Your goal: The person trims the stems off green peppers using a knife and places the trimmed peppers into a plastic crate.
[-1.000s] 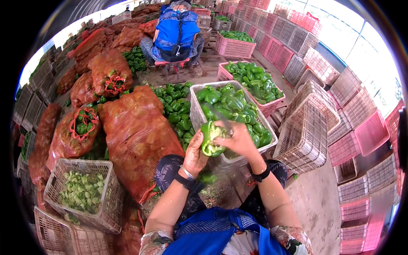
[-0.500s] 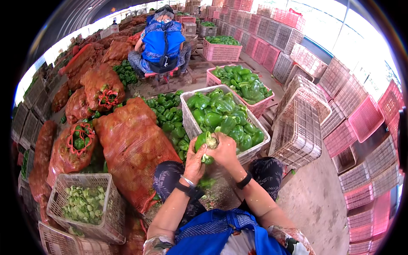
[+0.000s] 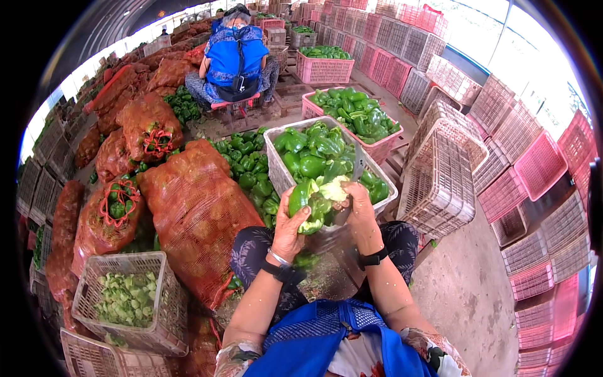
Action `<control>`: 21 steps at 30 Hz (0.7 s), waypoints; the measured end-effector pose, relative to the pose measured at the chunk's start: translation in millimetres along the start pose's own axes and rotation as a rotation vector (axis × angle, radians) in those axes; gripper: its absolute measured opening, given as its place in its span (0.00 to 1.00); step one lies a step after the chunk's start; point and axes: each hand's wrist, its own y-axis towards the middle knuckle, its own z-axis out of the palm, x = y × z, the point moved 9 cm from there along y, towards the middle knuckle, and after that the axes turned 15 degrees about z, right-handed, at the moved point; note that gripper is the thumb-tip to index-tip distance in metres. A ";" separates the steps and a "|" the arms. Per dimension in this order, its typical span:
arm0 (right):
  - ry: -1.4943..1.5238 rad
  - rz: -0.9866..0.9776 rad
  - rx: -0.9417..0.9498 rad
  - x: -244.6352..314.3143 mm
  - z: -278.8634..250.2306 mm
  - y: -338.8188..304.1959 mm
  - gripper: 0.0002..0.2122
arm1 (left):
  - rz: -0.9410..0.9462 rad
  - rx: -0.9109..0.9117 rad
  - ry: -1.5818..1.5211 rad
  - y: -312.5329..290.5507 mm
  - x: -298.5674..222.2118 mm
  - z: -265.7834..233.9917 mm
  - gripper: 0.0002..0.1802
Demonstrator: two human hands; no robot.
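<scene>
My left hand (image 3: 289, 229) is closed round a green bell pepper (image 3: 303, 198), whose pale inside shows at its lower end. Close beside it, my right hand (image 3: 362, 207) pinches a pale, seedy pepper core (image 3: 335, 188). A thin greyish, blade-like shape (image 3: 359, 164) rises above the right fingers; blur keeps me from telling what it is. Both hands are above my knees, at the near edge of a pale plastic crate (image 3: 274, 160) filled with green peppers (image 3: 312, 165). Loose peppers (image 3: 248, 179) lie in a heap left of that crate.
A large red mesh sack (image 3: 195, 213) lies left of my knees. Pepper cores fill part of a crate (image 3: 157, 295) at lower left. Behind the near crate stands a pink crate of peppers (image 3: 383, 151). Stacked crates (image 3: 440, 188) line the right. Ahead, a person (image 3: 235, 63) sits on a low stool.
My hands have moved apart a little, the right one going rightward. The pale core now shows between them, out of the pepper in my left hand.
</scene>
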 end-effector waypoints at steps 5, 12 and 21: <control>0.198 -0.014 0.001 -9.5 -17.8 -4.5 0.13 | -0.112 -0.077 -0.205 0.0 0.8 -10.6 0.25; 0.209 -0.346 -0.119 94.7 -59.8 -43.9 0.17 | 0.170 -0.273 0.231 76.7 -107.3 -36.7 0.29; -0.029 -0.293 -0.179 57.8 -104.6 -32.7 0.18 | 0.583 0.100 1.323 274.3 -21.1 -89.8 0.32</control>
